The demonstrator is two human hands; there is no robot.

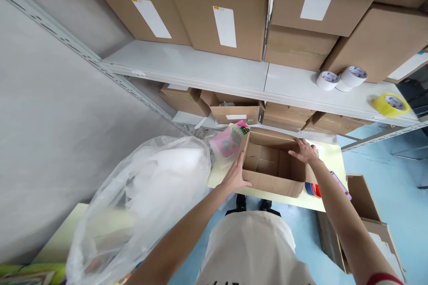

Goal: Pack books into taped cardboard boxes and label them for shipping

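An open cardboard box (272, 183) stands on a pale yellow table, its inside showing bare cardboard. My left hand (236, 174) holds its near left corner, fingers along the left wall and thumb across the front. At the far right corner, my right hand (304, 151) grips the rim, with the thumb toward the inside. A clear bag with pink contents (225, 142) leans by the box's left side. Under my right forearm, a blue and red tape roll (313, 189) sits close to a phone-like purple-edged object (341, 185).
A large translucent plastic bag (160, 187) of white material bulges at the left. Shelves (200, 64) of cartons rise ahead, holding white tape rolls (352, 75) and a yellow tape roll (391, 104). Another open carton (363, 196) stands on the floor at right.
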